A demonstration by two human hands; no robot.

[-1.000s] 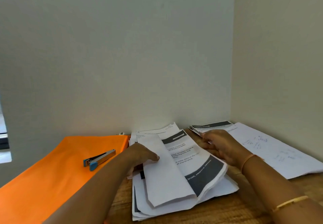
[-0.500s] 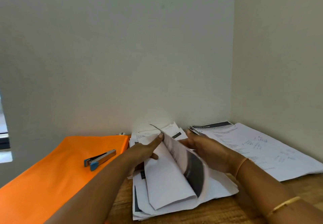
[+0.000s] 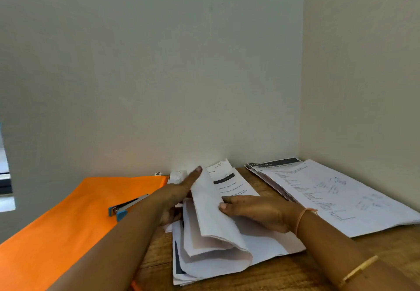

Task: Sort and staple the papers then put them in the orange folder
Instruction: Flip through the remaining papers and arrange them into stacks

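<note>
On a brown wooden surface [image 3: 386, 249], a loose stack of white printed papers [image 3: 272, 243] lies between a flat orange folder [image 3: 68, 222] and a second paper pile [image 3: 341, 188] — left hand [image 3: 175, 195] fingers straight against upturned sheets, right hand [image 3: 261, 211] flat on the page beneath.

The left hand [image 3: 179, 196] stands on its edge, fingers straight, pointing forward; the right hand [image 3: 258, 211] lies palm down, fingers stretched leftward.
</note>
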